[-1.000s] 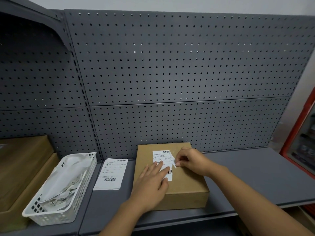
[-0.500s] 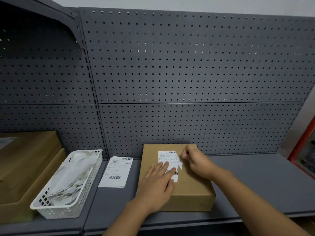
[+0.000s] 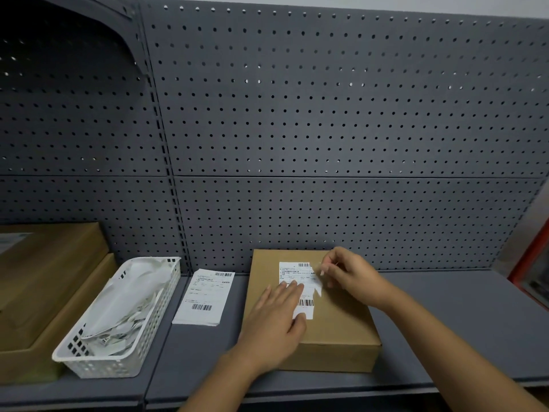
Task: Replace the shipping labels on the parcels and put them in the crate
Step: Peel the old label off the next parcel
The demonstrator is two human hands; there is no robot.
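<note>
Parcel [image 3: 332, 331] on shelf [image 3: 460, 322], near front edge. Left hand [image 3: 273, 322] flat, pressing label [image 3: 294, 270] down; right hand [image 3: 350, 275] pinching its torn edge — likely to rip into scraps if yanked sideways.

Grey perforated pegboard [image 3: 326, 114] backs a grey metal shelf [image 3: 460, 322]. A white plastic basket [image 3: 98, 373] stands on the shelf at left, filled with crumpled white paper scraps [image 3: 124, 307]. Red cabinet edge [image 3: 534, 269] at far right, contents blurred. Pale wall strip [image 3: 326, 1] above the pegboard.
</note>
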